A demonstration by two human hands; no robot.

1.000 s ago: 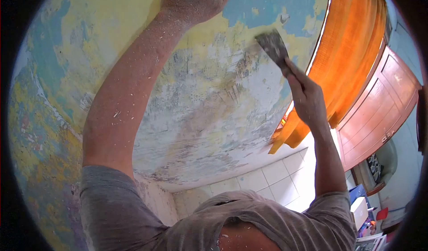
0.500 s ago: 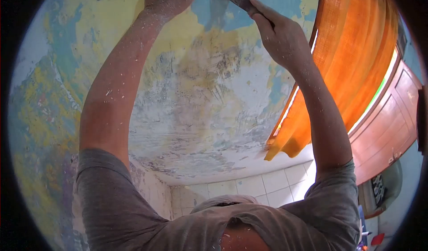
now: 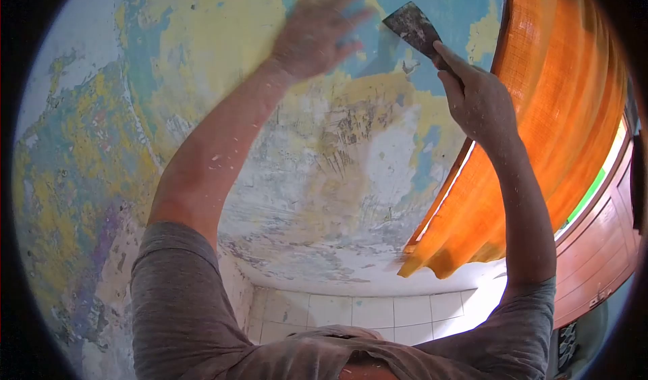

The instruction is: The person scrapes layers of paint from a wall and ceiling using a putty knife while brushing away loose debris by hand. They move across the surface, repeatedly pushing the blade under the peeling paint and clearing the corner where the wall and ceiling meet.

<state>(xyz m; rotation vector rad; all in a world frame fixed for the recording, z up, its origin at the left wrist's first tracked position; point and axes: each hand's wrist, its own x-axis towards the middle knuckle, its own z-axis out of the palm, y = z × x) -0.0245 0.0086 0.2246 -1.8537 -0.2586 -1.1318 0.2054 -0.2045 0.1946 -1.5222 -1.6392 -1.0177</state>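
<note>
My right hand (image 3: pixel 480 102) grips a putty knife (image 3: pixel 410 28), its dark, paint-flecked blade pointing up and to the left in front of the wall. The fingers wrap the handle and hide most of it. My left hand (image 3: pixel 314 34), blurred by motion, is raised to the left of the blade with its fingers spread and nothing in them. Behind both hands, the wall (image 3: pixel 270 177) carries patchy yellow and blue paint, with grey and white scraped areas lower down. Small flakes dot my left forearm.
An orange curtain (image 3: pixel 550 110) hangs to the right, close beside my right arm. Beyond it stands a reddish-brown door (image 3: pixel 597 245). White floor tiles (image 3: pixel 374 310) show at the foot of the wall.
My left hand has shifted right and lower in the view, its fingers now spread apart. My right hand and the putty knife also appear farther right and lower, as the whole view has shifted.
</note>
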